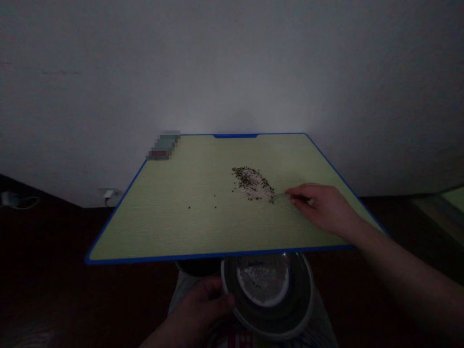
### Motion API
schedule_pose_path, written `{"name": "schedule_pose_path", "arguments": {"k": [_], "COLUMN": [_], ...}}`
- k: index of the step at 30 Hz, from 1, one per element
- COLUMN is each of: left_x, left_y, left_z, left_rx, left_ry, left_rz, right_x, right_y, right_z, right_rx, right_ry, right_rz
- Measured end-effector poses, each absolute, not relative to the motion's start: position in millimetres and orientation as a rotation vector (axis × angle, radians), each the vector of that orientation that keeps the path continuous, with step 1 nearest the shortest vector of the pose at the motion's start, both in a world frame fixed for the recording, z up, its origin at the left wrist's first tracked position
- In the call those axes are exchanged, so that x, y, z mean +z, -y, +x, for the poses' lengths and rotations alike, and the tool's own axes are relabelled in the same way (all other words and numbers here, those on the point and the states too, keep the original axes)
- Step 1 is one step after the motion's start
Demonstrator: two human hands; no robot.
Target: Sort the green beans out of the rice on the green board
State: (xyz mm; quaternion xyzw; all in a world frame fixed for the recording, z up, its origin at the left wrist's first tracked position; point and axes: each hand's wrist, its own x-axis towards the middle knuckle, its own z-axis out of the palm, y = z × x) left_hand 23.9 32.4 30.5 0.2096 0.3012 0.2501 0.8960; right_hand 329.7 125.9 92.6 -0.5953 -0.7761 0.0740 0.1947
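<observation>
On the table, a small heap of mixed pale grains and dark green beans [252,182] lies spread out, with several loose beans off to its left. My right hand [321,205] pinches a thin pair of tweezers [280,196], whose tips touch the heap's right end. Below the table's near edge, my left hand [208,302] grips the left rim of a round metal bowl [304,299]. Whitish grains [263,278] show on the bowl's bottom. The bowl is tilted towards me over my lap, partly under the table edge.
The light-wood folding table [163,227] has a blue edge and stands against a pale wall [232,67]. A blurred flat object [164,146] sits at its far left corner. Another dark round container [199,267] is partly hidden under the near edge. A plug [108,194] is at the wall's left.
</observation>
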Motion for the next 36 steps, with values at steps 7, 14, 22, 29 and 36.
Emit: {"name": "schedule_pose_path", "arguments": {"k": [7,14,22,29,36], "left_x": [30,23,26,25,33], "left_y": [-32,-32,-32,-32,-34], "left_z": [25,22,22,21,21], "left_rx": [0.518,0.53,0.524,0.514,0.494], "left_ry": [-0.615,-0.577,-0.622,-0.614,-0.666], "left_rz": [0.419,0.423,0.464,0.448,0.482], "right_x": [93,91,93,88,88], "right_y": [-124,-123,-123,-129,-129], "right_z": [338,338,337,337,330], "right_rx": [0.238,0.239,0.225,0.226,0.249], "right_ry": [2.143,2.115,2.136,2.138,2.172], "right_rz": [-1.708,-1.724,-1.713,-1.657,-1.605]}}
